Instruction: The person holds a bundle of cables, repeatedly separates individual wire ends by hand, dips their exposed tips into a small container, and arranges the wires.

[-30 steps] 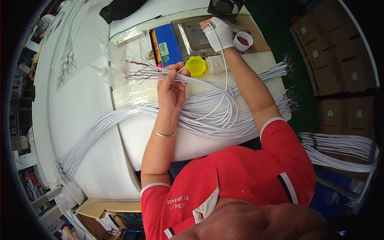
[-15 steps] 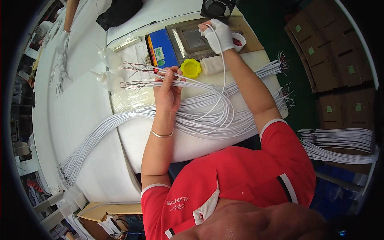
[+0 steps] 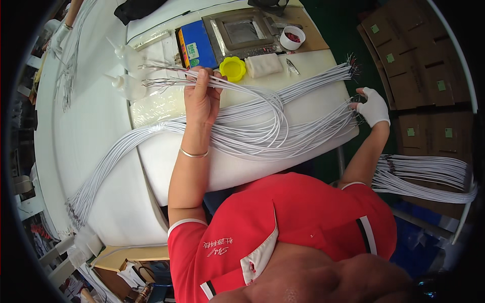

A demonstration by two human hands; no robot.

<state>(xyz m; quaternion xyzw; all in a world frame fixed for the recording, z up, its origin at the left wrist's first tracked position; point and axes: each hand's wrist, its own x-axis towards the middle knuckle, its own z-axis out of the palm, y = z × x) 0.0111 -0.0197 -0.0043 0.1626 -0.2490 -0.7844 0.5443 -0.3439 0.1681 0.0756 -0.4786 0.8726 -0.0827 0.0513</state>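
Note:
My left hand [image 3: 202, 98] is closed around a bunch of white cables [image 3: 247, 87], thumb on top. Their stripped ends [image 3: 156, 81], with thin coloured wires, stick out to its left, while the lengths loop down over the table. On the right, my right hand [image 3: 375, 107], in a white fingerless glove, is at the wire ends of the lower cable bundle [image 3: 313, 132]. Its thumb and forefinger are apart there, with no cable plainly between them. Another bundle [image 3: 318, 83] lies above, its frayed ends also pointing right.
Behind the cables are a yellow scalloped dish [image 3: 232, 68], a folded cloth [image 3: 263, 65], small cutters [image 3: 292, 66], a white cup [image 3: 292, 38], a metal-framed device [image 3: 242, 31] and a blue box [image 3: 198, 44]. Two squeeze bottles [image 3: 130, 87] stand left. Cartons [image 3: 419, 60] and more cables [image 3: 424, 174] are right.
My right hand has come down from above the metal-framed device to the lower bundle's right-hand wire ends, and the cable it held is out of it. My left hand keeps its bunch.

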